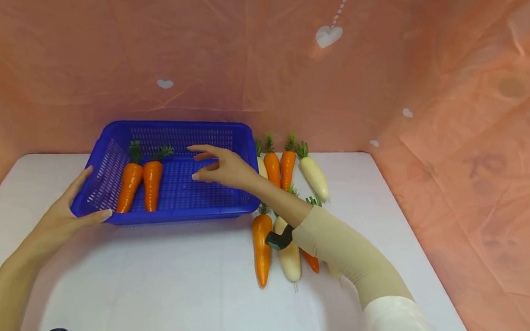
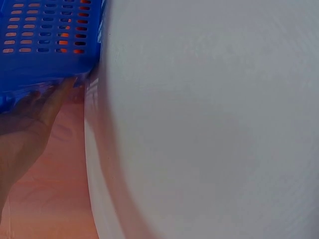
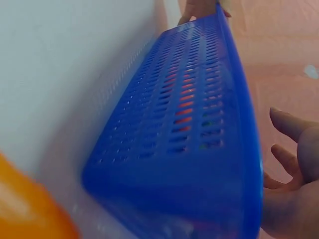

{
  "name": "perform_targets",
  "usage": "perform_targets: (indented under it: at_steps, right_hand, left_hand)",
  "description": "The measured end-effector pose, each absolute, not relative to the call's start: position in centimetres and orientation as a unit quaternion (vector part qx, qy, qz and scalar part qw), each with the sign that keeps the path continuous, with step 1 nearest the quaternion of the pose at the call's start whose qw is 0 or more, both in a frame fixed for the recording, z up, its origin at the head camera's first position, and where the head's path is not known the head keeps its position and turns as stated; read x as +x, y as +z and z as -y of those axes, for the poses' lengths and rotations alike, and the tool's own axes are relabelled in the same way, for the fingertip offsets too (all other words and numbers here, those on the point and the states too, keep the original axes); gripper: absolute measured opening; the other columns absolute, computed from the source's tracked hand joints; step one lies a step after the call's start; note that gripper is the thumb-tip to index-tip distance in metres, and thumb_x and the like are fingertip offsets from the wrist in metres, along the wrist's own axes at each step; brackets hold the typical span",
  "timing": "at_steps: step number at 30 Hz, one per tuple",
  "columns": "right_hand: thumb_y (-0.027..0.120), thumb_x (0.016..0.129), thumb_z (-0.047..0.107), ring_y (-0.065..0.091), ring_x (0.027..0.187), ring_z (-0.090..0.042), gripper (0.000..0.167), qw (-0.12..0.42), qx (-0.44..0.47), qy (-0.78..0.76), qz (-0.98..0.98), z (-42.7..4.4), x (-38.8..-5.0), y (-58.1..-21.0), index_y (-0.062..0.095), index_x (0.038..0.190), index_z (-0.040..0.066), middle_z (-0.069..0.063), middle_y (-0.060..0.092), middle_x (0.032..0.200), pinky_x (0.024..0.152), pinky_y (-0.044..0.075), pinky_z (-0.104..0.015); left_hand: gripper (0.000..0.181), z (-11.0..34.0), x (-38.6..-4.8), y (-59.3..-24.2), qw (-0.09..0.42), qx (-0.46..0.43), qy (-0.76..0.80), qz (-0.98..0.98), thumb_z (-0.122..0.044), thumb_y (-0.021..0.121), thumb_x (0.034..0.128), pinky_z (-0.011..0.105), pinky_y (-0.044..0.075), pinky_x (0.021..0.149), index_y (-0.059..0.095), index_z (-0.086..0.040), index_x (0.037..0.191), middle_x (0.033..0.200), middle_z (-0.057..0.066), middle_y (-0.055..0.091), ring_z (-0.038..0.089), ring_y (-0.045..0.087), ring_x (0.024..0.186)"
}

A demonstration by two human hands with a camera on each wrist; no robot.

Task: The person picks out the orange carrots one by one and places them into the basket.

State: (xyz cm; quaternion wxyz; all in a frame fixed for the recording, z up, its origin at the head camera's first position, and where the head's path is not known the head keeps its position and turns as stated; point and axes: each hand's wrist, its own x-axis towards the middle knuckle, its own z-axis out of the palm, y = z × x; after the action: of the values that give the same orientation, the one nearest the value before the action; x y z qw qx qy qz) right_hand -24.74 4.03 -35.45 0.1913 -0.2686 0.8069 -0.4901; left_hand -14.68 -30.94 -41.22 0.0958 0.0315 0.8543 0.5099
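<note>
Two carrots [image 1: 153,183] lie side by side in the left part of a blue basket [image 1: 184,213], seen from the head camera, their green tops toward its back wall. The left hand [image 1: 64,213] holds the basket's near left corner, thumb over the front rim and fingers along the left side. Over the right part of the basket hangs the right hand [image 1: 229,167], its fingers slightly bent, thumb set apart, holding nothing. More carrots [image 1: 263,250] and white radishes [image 1: 314,178] lie in two rows on the desk [image 1: 162,290], right of the basket; the right arm [image 1: 343,248] covers some of them. An orange cloth [image 1: 216,43] with pale hearts hangs behind.

From the left wrist, the left hand is at the basket's edge, with orange showing through the slots; its fingertips are partly hidden by the basket.

From the right wrist, the basket's slotted wall runs away toward the left hand at the far end. The right hand is beside the near rim, fingers spread and bare. A blurred orange shape [image 3: 27,209] fills the lower left corner.
</note>
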Motion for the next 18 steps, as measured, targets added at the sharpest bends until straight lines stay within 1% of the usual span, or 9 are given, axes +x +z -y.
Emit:
perform_targets:
  at_steps: [3, 6, 9, 11, 15, 18]
  right_hand:
    - [0.074, 0.091, 0.022, 0.065, 0.111, -0.018, 0.064, 0.166, -0.268, -0.493, -0.811, -5.9, -24.2, -35.3, 0.046, 0.149, 0.026, -0.004, 0.056, 0.14, 0.089, 0.056, -0.028]
    - [0.073, 0.092, 0.017, 0.065, 0.113, -0.023, 0.064, 0.146, -0.272, -0.504, -0.807, -7.3, -23.6, -35.2, 0.047, 0.149, 0.02, -0.01, 0.056, 0.139, 0.089, 0.056, -0.027]
    - [0.073, 0.092, 0.013, 0.065, 0.113, -0.025, 0.063, 0.128, -0.261, -0.502, -0.814, -8.7, -22.8, -34.9, 0.047, 0.149, 0.017, -0.013, 0.057, 0.137, 0.089, 0.056, -0.028]
    - [0.072, 0.092, 0.012, 0.065, 0.112, -0.024, 0.062, 0.123, -0.251, -0.503, -0.818, -9.7, -22.2, -34.6, 0.047, 0.148, 0.016, -0.012, 0.058, 0.135, 0.089, 0.056, -0.028]
    - [0.073, 0.091, 0.015, 0.065, 0.11, -0.02, 0.06, 0.106, -0.232, -0.507, -0.823, -11.8, -21.1, -34.1, 0.05, 0.147, 0.021, -0.006, 0.06, 0.133, 0.089, 0.057, -0.03]
    - [0.073, 0.092, 0.015, 0.065, 0.111, -0.022, 0.06, 0.098, -0.219, -0.522, -0.818, -13.4, -20.4, -34.2, 0.05, 0.147, 0.021, -0.009, 0.059, 0.135, 0.09, 0.057, -0.032]
  left_hand:
    - [0.094, 30.7, -14.9, -41.1, 0.096, 0.031, 0.51, -0.854, -0.03, 0.063, 0.0969, 0.08, -0.002, 0.105, -0.008, -0.049, 0.154, 0.164, 0.014, -0.016, 0.052, -0.013, 0.145]
    - [0.094, 30.6, -14.8, -41.1, 0.093, 0.032, 0.506, -0.857, -0.03, 0.063, 0.0972, 0.08, -0.002, 0.105, -0.01, -0.047, 0.155, 0.163, 0.017, -0.016, 0.054, -0.013, 0.144]
    - [0.094, 30.4, -14.9, -41.1, 0.092, 0.032, 0.504, -0.858, -0.03, 0.062, 0.0974, 0.08, -0.002, 0.105, -0.011, -0.044, 0.156, 0.163, 0.018, -0.016, 0.054, -0.012, 0.144]
    - [0.094, 30.4, -14.9, -41.1, 0.093, 0.032, 0.503, -0.859, -0.03, 0.062, 0.0977, 0.08, -0.002, 0.104, -0.011, -0.044, 0.155, 0.163, 0.018, -0.016, 0.055, -0.012, 0.143]
    - [0.094, 30.6, -14.9, -41.2, 0.085, 0.035, 0.512, -0.854, -0.027, 0.063, 0.0978, 0.078, -0.004, 0.106, -0.009, -0.045, 0.156, 0.164, 0.016, -0.015, 0.052, -0.013, 0.144]
    - [0.094, 30.7, -14.8, -41.4, 0.084, 0.036, 0.52, -0.85, -0.025, 0.062, 0.098, 0.077, -0.006, 0.107, -0.009, -0.044, 0.156, 0.163, 0.015, -0.016, 0.051, -0.015, 0.145]
